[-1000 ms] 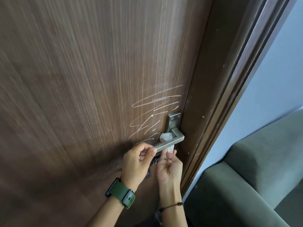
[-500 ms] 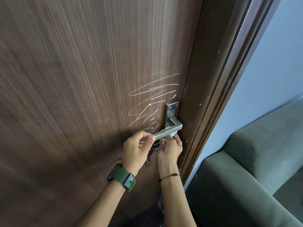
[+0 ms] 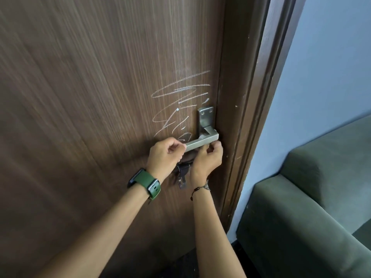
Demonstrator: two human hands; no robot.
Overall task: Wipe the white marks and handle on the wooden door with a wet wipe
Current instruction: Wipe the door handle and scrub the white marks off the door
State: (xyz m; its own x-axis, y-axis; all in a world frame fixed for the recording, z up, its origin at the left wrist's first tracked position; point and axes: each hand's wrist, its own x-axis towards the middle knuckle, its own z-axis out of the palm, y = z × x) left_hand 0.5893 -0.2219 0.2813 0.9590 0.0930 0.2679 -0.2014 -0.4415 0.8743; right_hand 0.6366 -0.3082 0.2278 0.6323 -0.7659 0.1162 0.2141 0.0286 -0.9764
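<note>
1. We're right up against a dark brown wooden door [image 3: 90, 97] with vertical grain. Its frame [image 3: 249, 97] runs down the right side, then a pale blue wall [image 3: 331, 67], and a grey-green sofa [image 3: 311, 197] sits in the lower right corner.
2. The white marks [image 3: 180, 101] are chalky scribbles – loops and zigzags – on the door just left of and above the handle plate. The lowest squiggle comes down almost to the lever.
3. The handle [image 3: 202, 142] is a brushed metal lever, squared off, sticking out leftward from a plate [image 3: 204, 117] with two screws at the top, close to the door's right edge.
4. Our left hand [image 3: 165, 154] is curled closed around the free end of the lever, thumb on top and fingers tucked under. There's a green-strapped watch [image 3: 145, 183] on that wrist.
5. Our right hand [image 3: 207, 157] is up under the lever near its corner end, fingers bent in and pinched against the underside of the bar. A thin cord bracelet [image 3: 200, 189] sits on that wrist.
6. The wet wipe – honestly we can't make it out here. If it's in the right hand it's hidden by the curled fingers, so we can't tell.
7. A bunch of keys [image 3: 181, 173] hangs below the lever, in the gap between our two wrists, partly covered by them.
8. Both forearms come up from the bottom of the view, with the two hands close together on the lever but not touching each other.
</note>
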